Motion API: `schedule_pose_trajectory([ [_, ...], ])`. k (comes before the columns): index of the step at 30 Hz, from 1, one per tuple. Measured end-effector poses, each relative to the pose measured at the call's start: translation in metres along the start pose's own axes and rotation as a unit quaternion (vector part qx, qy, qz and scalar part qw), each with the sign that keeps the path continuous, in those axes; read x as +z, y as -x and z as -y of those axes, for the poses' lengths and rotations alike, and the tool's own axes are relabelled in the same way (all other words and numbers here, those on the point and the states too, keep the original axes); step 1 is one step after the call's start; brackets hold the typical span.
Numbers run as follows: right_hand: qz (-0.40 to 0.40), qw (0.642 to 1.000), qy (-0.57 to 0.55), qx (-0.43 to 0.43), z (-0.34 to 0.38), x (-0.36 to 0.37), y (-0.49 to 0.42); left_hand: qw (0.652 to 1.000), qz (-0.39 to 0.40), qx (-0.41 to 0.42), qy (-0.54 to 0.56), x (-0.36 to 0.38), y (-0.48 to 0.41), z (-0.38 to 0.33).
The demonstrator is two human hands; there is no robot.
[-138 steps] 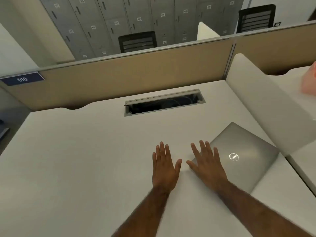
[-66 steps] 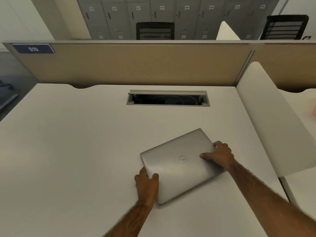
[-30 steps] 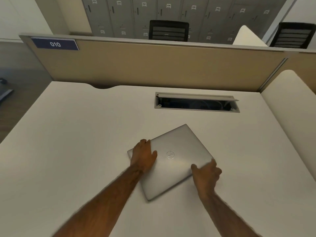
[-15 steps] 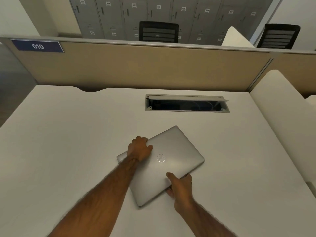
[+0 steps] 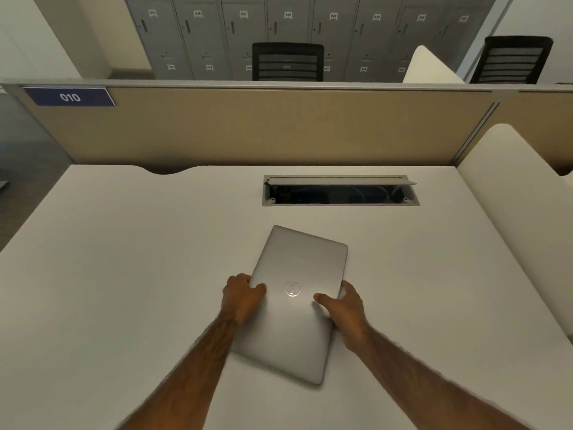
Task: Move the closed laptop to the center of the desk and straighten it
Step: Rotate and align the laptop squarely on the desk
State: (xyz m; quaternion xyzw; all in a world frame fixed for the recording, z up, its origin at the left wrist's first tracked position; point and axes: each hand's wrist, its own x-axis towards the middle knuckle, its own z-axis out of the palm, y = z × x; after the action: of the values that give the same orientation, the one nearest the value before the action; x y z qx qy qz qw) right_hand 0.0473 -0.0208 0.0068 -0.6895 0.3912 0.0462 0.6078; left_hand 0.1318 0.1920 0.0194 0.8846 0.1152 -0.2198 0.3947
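A closed silver laptop (image 5: 297, 268) with a round logo lies flat near the middle of the white desk (image 5: 124, 274). Its long sides run away from me, tilted slightly to the right. My left hand (image 5: 242, 297) grips its left long edge, thumb on the lid. On the right long edge, my right hand (image 5: 344, 311) holds it with the thumb lying on the lid near the logo. My left forearm covers the laptop's near left corner.
An open cable tray (image 5: 340, 193) is sunk into the desk just beyond the laptop. A tan partition (image 5: 263, 125) with a blue "010" sign (image 5: 69, 97) closes the far edge. A white divider (image 5: 524, 206) stands along the right side.
The laptop has been slid from the right side of the desk to the middle. In the last half second both hands turned it clockwise, from lying diagonal to pointing almost straight away from me.
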Motion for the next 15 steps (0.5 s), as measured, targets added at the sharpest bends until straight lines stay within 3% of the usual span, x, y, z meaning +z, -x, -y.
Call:
schedule_pose_trajectory([
  [6, 0.032, 0.999, 0.032, -0.011, 0.02, -0.01, -0.014, 0.999, -0.016, -0.037, 0.022, 0.023, -0.006, 0.028],
  [15, 0.039, 0.999, 0.02, 0.021, 0.014, -0.013, -0.019, 0.999, -0.012, -0.035, -0.032, 0.02, 0.027, -0.011],
])
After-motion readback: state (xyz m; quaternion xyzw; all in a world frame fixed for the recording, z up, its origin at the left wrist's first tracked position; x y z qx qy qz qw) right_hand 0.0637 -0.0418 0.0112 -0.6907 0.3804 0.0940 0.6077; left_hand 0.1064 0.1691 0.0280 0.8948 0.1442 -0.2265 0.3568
